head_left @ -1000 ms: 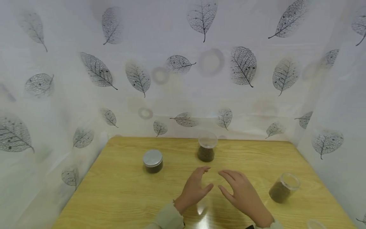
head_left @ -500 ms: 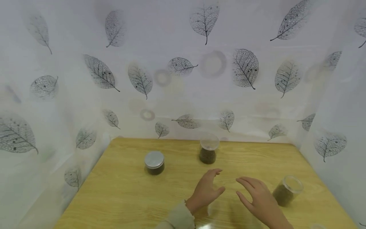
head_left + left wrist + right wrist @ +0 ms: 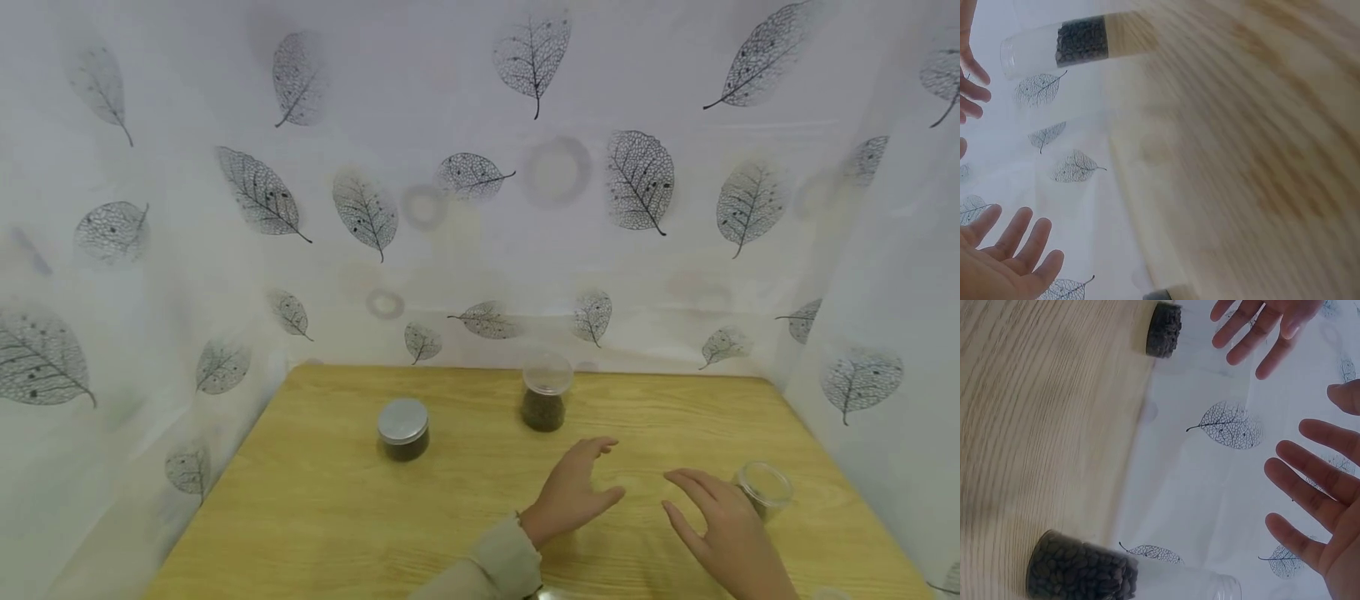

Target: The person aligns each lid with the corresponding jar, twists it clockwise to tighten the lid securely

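Observation:
Both hands are raised over the wooden table, fingers spread and slightly bent, holding nothing. The left hand (image 3: 573,492) is near the middle, in front of a clear jar (image 3: 543,407) part-filled with dark contents. To its right, the right hand (image 3: 727,533) is beside another clear jar (image 3: 765,487), partly covering it. In the right wrist view that jar (image 3: 1082,569) shows dark beans in its lower part, and the right hand (image 3: 1329,494) stands apart from it. The left wrist view has the left hand (image 3: 1010,259) at the lower left. The palms roughly face each other.
A short jar with a silver lid (image 3: 403,425) stands at the table's left. A pale translucent round piece (image 3: 831,594) is cut off at the bottom right. White sheeting with a leaf print (image 3: 480,250) encloses the wooden table (image 3: 322,500) at the back and sides.
Both hands have moved right across the table, and the gap between them has widened. The right hand now overlaps the right jar in the head view. The jars have stayed put.

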`<state>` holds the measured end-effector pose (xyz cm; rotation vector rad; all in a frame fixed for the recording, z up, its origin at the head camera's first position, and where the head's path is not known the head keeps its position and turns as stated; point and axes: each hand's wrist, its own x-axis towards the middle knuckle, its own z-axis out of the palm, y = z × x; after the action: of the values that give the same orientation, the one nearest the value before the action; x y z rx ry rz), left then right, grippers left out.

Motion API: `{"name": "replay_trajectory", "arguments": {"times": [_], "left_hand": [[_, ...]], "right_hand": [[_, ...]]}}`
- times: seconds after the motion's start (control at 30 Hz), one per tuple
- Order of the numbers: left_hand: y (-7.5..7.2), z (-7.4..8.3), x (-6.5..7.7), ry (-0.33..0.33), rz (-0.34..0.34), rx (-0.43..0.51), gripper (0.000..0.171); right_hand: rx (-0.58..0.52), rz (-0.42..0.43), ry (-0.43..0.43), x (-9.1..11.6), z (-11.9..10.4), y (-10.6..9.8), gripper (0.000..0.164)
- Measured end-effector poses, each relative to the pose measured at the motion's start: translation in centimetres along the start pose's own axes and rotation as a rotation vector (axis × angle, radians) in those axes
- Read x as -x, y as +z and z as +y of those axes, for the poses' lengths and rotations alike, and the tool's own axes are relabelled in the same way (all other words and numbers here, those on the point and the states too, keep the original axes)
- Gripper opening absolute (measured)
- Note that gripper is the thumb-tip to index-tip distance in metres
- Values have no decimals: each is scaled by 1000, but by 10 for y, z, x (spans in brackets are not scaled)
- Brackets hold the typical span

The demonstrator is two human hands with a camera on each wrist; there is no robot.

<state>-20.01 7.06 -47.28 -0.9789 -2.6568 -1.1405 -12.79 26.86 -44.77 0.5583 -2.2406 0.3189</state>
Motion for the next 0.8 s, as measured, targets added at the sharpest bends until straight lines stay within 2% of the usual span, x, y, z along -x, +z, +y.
{"name": "replay_trajectory", "arguments": {"times": [0.1, 0.27, 0.47, 0.63, 0.8], "left_hand": [[3, 7, -7, 32, 3, 2, 58], [9, 14, -15, 71, 25, -8, 60], [20, 21, -23, 60, 10, 12, 59], [30, 28, -31, 68, 5, 24, 60], [37, 36, -37, 64, 0, 49, 60]], "right_hand": [[16, -7, 24, 4, 6, -5, 66], [24, -28, 72, 11, 12, -11, 54], [58, -6, 116, 22, 23, -14, 59], [81, 14, 134, 29, 31, -20, 37], [73, 17, 148, 30, 32, -25, 45]]}}
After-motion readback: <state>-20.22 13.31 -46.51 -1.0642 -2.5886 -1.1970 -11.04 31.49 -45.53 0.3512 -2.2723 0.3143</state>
